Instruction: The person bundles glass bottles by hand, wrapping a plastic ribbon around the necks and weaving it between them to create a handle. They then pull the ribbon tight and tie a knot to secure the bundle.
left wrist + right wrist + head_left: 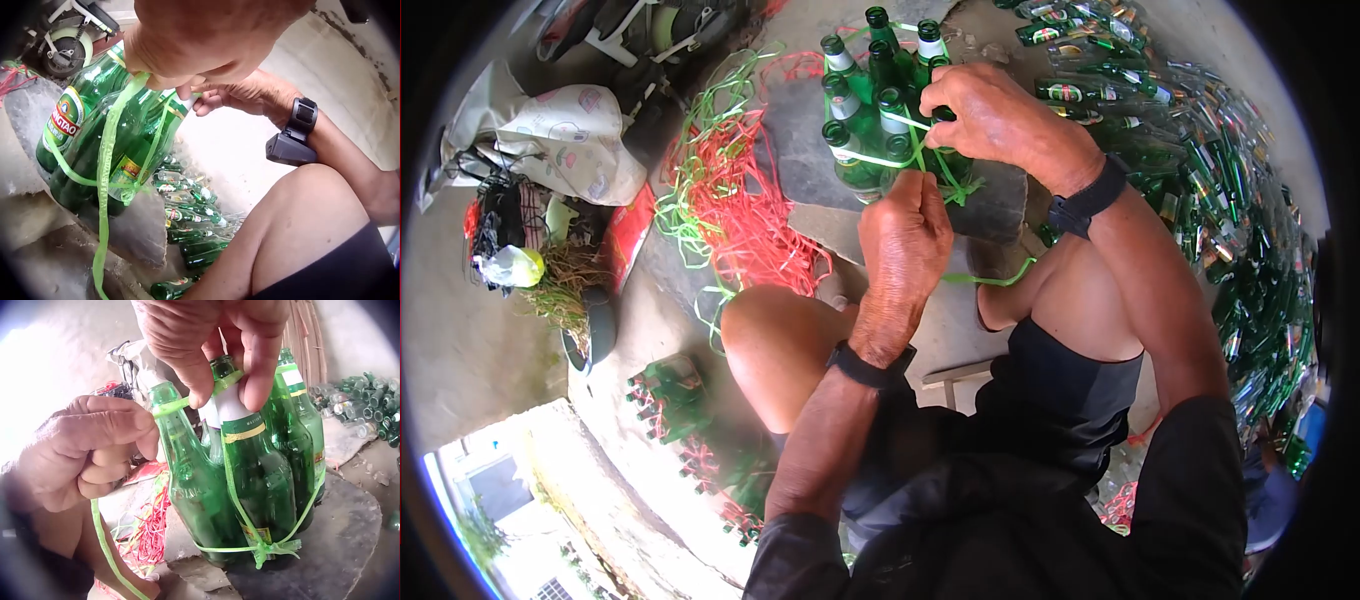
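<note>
A large heap of loose bottles [1190, 185], mostly green, spreads over the ground at the person's right. A scooter [65, 50], partly in view, stands beyond the work. The person, in dark clothes with knees bare, is bent over a grey stone slab [340, 531]. A pale printed sack [575, 130] lies off to the left, and a tangle of red and green straps [745, 200] lies nearer, beside the slab.

On the slab, in front of the person, a bundle of green bottles [885, 70] stands upright, packed close together; some have white neck labels. The right hand [995, 110] reaches in from above, thumb and fingers curled about the neck of a near bottle [259, 472]. The left hand [907, 240], just beside it, has its fingers folded in and pinches a green strap [105, 169], whose loose length hangs below. The strap crosses the necks and also runs round the lower part of the bottles, where a small knot [269, 549] sits at one side.
</note>
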Demonstrator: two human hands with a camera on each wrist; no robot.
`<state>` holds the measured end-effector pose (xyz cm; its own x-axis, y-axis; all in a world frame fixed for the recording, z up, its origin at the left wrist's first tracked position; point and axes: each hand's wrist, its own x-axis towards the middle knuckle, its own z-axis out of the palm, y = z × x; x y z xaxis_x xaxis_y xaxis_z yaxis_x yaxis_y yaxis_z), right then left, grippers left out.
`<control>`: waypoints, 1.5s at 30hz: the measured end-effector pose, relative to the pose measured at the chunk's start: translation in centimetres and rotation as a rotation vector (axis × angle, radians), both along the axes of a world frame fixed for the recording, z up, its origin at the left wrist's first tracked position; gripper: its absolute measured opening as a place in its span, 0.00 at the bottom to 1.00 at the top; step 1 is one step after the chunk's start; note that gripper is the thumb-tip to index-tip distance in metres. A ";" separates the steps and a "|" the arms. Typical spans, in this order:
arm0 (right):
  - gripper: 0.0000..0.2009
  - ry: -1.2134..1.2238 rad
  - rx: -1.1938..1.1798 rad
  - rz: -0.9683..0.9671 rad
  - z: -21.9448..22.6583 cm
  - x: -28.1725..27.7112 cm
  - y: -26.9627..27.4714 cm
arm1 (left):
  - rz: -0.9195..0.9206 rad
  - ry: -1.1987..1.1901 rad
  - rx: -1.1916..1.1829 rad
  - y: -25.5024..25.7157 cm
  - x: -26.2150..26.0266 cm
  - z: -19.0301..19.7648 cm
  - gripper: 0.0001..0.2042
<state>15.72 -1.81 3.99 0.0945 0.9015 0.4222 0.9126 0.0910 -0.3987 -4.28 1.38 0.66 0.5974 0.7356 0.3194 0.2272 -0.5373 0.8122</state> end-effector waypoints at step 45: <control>0.15 0.106 -0.138 0.008 0.9 -0.3 -0.3 | -0.083 0.424 0.415 10.4 1.3 4.5 0.09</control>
<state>15.43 -2.11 4.90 0.1243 0.9511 0.2828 0.8641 0.0364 -0.5020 -3.03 11.76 5.18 0.7857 0.5457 0.2915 0.4291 -0.8201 0.3786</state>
